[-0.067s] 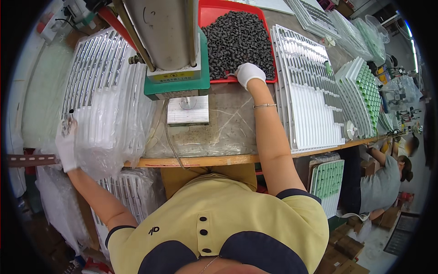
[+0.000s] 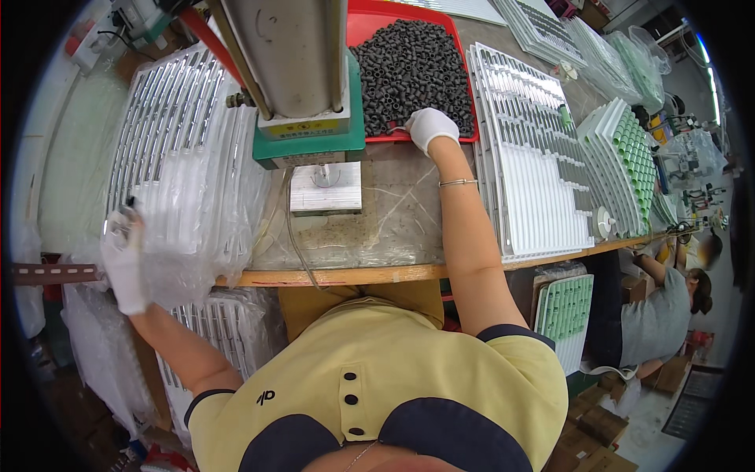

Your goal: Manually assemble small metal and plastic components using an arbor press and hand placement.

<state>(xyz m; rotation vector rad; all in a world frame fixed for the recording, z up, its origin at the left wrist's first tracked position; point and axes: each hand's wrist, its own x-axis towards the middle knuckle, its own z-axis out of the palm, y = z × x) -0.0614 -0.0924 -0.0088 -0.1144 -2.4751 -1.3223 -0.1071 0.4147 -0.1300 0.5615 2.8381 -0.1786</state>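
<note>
Right hand (image 2: pixel 432 126), white-gloved, rests at the near edge of the red tray (image 2: pixel 370 23), fingers curled down into the heap of small black cylinders (image 2: pixel 413 67); whether any are pinched, cannot tell. Left hand (image 2: pixel 126 259), gloved, fingers closed round a small dark part (image 2: pixel 130 203) at the left edge of the plastic-wrapped tray stack (image 2: pixel 189 181). Green-based press (image 2: pixel 303 94) stands between the hands.

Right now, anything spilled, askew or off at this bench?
Nothing stands out. The black parts stay heaped inside the red tray, where the right hand reaches. The left hand grips the plastic-wrapped trays. The white trays lie stacked flat.
</note>
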